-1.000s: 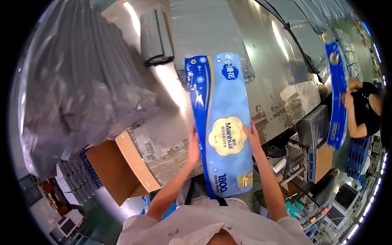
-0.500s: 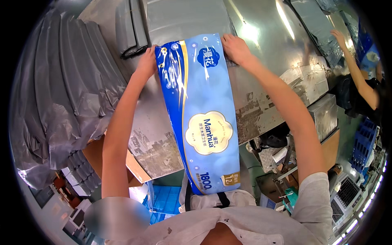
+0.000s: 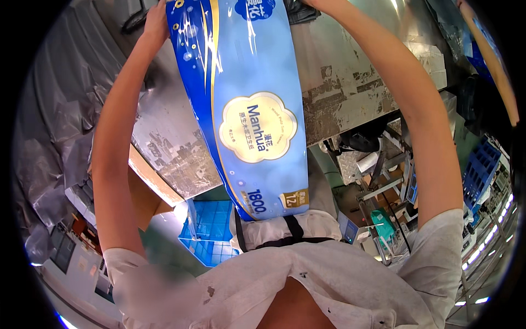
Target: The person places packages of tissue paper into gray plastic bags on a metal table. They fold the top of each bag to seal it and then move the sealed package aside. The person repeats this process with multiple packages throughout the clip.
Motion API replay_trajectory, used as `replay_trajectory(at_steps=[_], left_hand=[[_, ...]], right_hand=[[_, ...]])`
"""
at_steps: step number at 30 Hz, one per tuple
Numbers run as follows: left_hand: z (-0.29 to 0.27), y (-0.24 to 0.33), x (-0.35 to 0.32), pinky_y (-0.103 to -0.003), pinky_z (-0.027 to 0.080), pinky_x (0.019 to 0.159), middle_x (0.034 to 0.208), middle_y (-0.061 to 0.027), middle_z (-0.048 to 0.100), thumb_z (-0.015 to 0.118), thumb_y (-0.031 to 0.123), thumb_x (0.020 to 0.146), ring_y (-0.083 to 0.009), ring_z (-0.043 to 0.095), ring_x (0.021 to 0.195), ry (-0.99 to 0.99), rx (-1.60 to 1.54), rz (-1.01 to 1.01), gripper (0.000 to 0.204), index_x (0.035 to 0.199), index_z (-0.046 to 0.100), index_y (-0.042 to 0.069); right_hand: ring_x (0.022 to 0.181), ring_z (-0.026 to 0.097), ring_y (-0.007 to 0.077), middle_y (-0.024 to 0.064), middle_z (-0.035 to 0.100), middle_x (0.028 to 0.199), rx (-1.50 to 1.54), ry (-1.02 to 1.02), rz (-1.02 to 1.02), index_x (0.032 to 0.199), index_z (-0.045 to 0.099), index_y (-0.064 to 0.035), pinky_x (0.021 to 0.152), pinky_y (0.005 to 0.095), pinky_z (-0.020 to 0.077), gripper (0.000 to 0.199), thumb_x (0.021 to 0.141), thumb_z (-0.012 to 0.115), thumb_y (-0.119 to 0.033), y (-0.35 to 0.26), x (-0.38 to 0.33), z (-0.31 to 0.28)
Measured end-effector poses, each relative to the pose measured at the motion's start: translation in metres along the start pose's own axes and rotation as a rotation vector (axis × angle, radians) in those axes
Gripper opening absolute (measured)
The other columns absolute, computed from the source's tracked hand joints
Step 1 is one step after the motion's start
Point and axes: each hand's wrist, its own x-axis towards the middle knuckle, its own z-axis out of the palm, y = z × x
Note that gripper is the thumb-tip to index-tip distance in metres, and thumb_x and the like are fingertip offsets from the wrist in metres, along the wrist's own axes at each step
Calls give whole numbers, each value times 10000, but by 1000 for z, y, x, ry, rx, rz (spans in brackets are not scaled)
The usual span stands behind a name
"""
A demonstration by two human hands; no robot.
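A long, glossy blue plastic package with a cream flower-shaped label lies lengthwise in front of me. Its near end reaches my waist and its far end runs out of the top of the view. My left hand grips the package's far left edge with closed fingers, the hand partly cut off. At the far right side, my right hand shows only in part at the upper rim. Its fingers are mostly out of view, so their hold cannot be made out.
A worn metal table lies under the package. Grey plastic sheeting hangs at the left. Below stand a blue crate and a cardboard box. A metal frame is at the right, beyond it another person's arm.
The package and both my hands now appear higher and farther left in the view, and the hands are partly cut off at the top. My forearms are spread wider.
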Motion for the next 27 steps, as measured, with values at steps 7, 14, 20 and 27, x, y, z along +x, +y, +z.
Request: replay_trajectory(at_steps=[7, 14, 20, 27], left_hand=[[-27, 30, 4, -498, 488, 752, 1005, -184, 657, 523, 291, 919, -412, 614, 941, 148, -175, -317, 264, 1132, 579, 146], [-57, 76, -6, -548, 477, 781, 930, -262, 652, 468, 283, 937, -476, 610, 889, 216, -382, -713, 285, 1050, 612, 64], [-78, 92, -29, -500, 514, 736, 1053, -150, 610, 547, 186, 880, -399, 624, 875, 157, -290, -552, 246, 1097, 562, 72], [-70, 97, -34, -470, 519, 810, 1157, -124, 604, 600, 70, 826, -385, 582, 1044, 228, -285, -502, 323, 1142, 540, 39]], right_hand=[[677, 643, 400, 213, 650, 719, 65, 106, 356, 722, 664, -18, 626, 511, 507, 319, 884, 511, -246, -31, -18, -15], [765, 623, 405, 192, 654, 815, 207, 104, 438, 884, 580, -36, 671, 500, 500, 379, 996, 387, -343, -58, -28, -58], [750, 623, 372, 177, 630, 762, 217, 237, 358, 789, 620, -36, 658, 476, 503, 222, 864, 519, -219, -61, -47, -57], [972, 576, 389, 212, 622, 953, 350, 111, 245, 953, 600, 7, 830, 441, 472, 175, 850, 606, -133, -61, -57, -50]])
